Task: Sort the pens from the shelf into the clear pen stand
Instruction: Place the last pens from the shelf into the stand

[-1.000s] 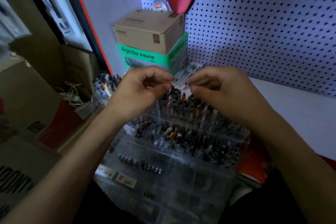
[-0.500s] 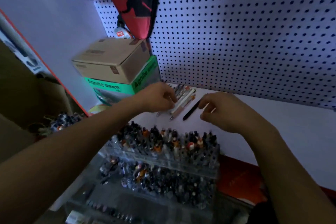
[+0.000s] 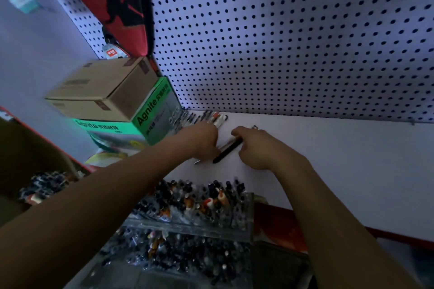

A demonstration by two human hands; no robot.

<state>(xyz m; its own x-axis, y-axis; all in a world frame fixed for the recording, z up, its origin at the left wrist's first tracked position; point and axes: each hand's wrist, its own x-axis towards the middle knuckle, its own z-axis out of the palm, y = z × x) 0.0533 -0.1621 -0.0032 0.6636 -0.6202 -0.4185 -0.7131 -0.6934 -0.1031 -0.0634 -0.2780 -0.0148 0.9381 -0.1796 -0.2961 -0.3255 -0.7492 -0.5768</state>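
A row of pens (image 3: pixel 199 118) lies on the white shelf (image 3: pixel 328 148) against the pegboard. My left hand (image 3: pixel 203 141) rests on the shelf with its fingers curled over a few pens; one tip (image 3: pixel 196 162) sticks out below it. My right hand (image 3: pixel 257 148) pinches the upper end of a black pen (image 3: pixel 226 152) that lies slanted on the shelf between the two hands. The clear tiered pen stand (image 3: pixel 249 216), packed with several pens, stands below the shelf edge under my forearms.
A brown carton (image 3: pixel 103 91) sits on a green Agnite box (image 3: pixel 152 112) at the shelf's left end, close to my left hand. A red bag (image 3: pixel 122 2) hangs on the pegboard (image 3: pixel 293 42). A cardboard box holding more pens (image 3: pixel 44 187) stands at the lower left.
Both hands have left the space above the stand and reached up onto the shelf. The left one now covers some pens and the right one has closed on the black pen.
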